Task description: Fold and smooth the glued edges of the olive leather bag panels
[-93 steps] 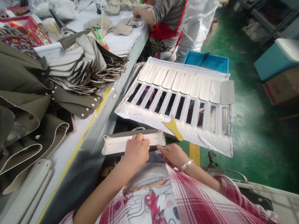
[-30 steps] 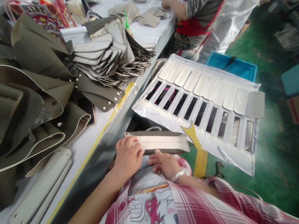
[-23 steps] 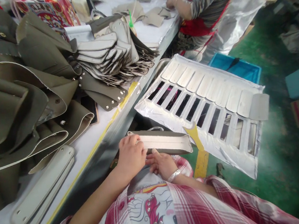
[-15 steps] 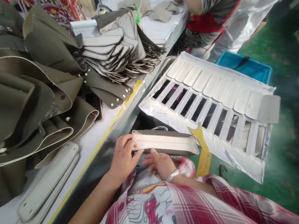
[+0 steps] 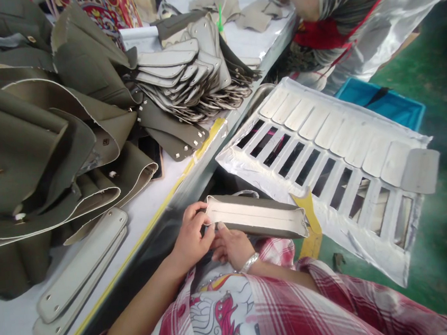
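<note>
I hold a long olive leather strip (image 5: 256, 218), pale on its inner face with its long edges folded up, in front of my chest. My left hand (image 5: 191, 237) pinches its left end with curled fingers. My right hand (image 5: 232, 246), with a silver bracelet on the wrist, grips the strip's near edge from below, close beside the left hand. The strip's right end reaches a yellow spatula-shaped tool (image 5: 310, 217) lying on the white board.
A white slotted board (image 5: 325, 151) with several pale strips laid on it sits to the right. The workbench (image 5: 143, 208) on the left carries olive leather pieces (image 5: 37, 139), stacked pale strips (image 5: 185, 73) and two flat strips (image 5: 78, 273). Another person (image 5: 334, 6) works at the far end.
The view has shifted toward the bench. The strip has tilted so its right end sits lower. My right hand has slid left along the near edge to meet my left hand.
</note>
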Action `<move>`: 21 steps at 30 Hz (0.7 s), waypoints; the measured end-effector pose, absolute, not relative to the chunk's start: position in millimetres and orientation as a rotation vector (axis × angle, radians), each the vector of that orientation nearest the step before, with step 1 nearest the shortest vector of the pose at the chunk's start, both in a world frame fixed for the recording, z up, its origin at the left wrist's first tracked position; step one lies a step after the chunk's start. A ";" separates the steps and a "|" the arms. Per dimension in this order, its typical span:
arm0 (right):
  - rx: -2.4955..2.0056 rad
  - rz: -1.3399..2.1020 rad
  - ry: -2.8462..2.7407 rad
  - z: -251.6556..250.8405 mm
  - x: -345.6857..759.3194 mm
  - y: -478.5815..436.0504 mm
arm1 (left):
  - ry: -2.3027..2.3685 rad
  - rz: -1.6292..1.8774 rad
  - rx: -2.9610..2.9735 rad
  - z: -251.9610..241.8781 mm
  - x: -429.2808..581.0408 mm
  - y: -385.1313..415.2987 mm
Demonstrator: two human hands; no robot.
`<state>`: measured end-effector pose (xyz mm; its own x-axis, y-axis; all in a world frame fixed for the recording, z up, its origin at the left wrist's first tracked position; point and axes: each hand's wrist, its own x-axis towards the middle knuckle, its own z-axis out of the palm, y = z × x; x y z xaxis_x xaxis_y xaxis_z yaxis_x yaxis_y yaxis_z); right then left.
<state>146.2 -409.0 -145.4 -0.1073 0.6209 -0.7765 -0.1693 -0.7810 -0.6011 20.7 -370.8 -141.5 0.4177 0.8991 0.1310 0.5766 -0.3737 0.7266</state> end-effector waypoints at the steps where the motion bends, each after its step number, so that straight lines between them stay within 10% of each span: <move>1: -1.633 1.947 -0.476 -145.2 143.9 -407.3 | 1.261 0.705 2.066 -140.7 19.5 -369.7; 15: -1.000 2.361 -0.676 -112.2 212.1 -442.3 | 1.307 0.585 2.009 -139.1 28.8 -376.1; 21: -1.761 1.501 -0.899 -109.9 358.8 -488.5 | 1.224 0.436 2.661 -130.2 68.8 -375.2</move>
<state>358.8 -488.5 -109.9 0.1104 0.8301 -0.5466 0.0900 -0.5560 -0.8263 68.8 -375.2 -130.2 0.6183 0.7630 0.1885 0.7102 -0.6451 0.2819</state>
